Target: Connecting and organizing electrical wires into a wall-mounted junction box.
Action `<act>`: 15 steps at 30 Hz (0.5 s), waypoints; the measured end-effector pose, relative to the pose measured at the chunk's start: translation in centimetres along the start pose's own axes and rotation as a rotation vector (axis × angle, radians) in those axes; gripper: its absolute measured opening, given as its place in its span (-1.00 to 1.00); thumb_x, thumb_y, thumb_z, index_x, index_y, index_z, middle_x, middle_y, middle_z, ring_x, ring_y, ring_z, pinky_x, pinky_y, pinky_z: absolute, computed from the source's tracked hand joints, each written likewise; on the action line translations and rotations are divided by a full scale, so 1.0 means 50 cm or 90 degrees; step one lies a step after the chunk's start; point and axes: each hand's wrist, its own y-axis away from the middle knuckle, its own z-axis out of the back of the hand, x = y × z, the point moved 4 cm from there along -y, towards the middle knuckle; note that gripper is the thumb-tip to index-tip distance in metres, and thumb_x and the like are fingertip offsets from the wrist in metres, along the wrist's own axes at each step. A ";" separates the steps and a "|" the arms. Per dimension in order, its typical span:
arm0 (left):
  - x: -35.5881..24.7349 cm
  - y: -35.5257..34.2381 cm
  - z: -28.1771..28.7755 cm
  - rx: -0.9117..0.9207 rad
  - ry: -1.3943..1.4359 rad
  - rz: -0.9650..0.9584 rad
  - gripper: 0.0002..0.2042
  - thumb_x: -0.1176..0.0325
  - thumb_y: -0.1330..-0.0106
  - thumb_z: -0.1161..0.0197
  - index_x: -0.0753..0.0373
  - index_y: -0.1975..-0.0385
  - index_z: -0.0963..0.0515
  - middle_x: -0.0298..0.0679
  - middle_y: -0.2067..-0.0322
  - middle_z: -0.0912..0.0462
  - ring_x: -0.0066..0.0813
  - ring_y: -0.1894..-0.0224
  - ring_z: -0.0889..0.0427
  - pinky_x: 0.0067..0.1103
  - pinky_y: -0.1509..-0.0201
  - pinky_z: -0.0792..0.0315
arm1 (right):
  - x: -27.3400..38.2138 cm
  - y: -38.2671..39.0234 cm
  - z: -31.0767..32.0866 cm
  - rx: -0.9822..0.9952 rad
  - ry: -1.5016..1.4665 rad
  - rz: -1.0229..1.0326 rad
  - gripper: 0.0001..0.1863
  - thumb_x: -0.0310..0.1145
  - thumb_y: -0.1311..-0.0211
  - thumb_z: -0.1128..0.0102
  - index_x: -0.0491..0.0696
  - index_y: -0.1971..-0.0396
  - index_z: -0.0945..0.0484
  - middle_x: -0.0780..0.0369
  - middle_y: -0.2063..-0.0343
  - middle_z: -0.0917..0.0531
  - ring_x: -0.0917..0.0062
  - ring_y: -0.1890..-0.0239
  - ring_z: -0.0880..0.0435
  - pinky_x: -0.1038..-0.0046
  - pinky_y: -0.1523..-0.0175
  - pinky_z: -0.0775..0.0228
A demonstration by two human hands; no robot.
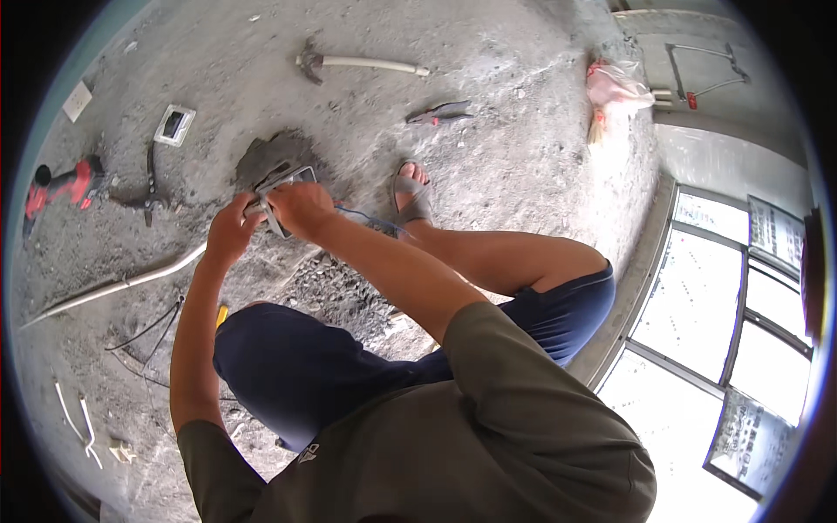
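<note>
Both of my hands are at a grey, open rectangular box or frame (302, 173), which is tilted beside a dark patch of wet mortar (260, 162) on the floor. My left hand (230, 230) pinches its near left corner with thumb and fingers. Over its near side bends my right hand (299, 207), fingers closed on the frame and partly covering it. A strip-like edge shows between the two hands, but I cannot make out its exact shape. Blue wire (357, 214) runs from near my right hand toward my foot.
Around lie a hammer (370, 63), pliers (440, 113), black-handled cutters (148, 199), a red-black power tool (65, 187), a white-framed box (174, 125) and white conduit (131, 281). Rubble (336, 292) is between my legs. A plastic bag (615, 87) sits far right.
</note>
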 end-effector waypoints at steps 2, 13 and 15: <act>-0.013 0.005 0.013 0.035 -0.034 0.029 -0.69 0.26 -0.19 -0.21 0.22 0.10 -0.44 -0.01 0.30 -0.62 -0.03 0.19 -0.60 -0.34 0.12 -0.44 | -0.001 0.000 0.013 0.029 -0.003 -0.012 -0.87 -0.32 -0.07 -0.11 0.02 0.38 -0.57 0.23 0.41 -0.64 0.29 0.30 -0.66 0.26 0.26 -0.50; 0.002 0.012 0.005 0.043 0.065 0.056 -0.66 0.25 -0.24 -0.15 0.24 0.03 -0.45 0.01 0.19 -0.61 -0.05 0.07 -0.59 -0.34 0.04 -0.42 | 0.007 0.030 0.007 0.047 -0.002 -0.096 -0.84 -0.34 -0.07 -0.14 0.04 0.31 -0.55 0.22 0.40 -0.63 0.30 0.30 -0.65 0.24 0.28 -0.48; 0.007 0.018 0.003 0.018 0.026 0.038 -0.66 0.25 -0.24 -0.15 0.24 0.02 -0.45 0.02 0.17 -0.61 -0.06 0.06 -0.58 -0.34 0.03 -0.42 | 0.003 0.029 0.015 0.040 -0.002 -0.085 -0.83 -0.34 -0.06 -0.14 0.04 0.30 -0.56 0.22 0.38 -0.62 0.30 0.29 -0.64 0.24 0.27 -0.48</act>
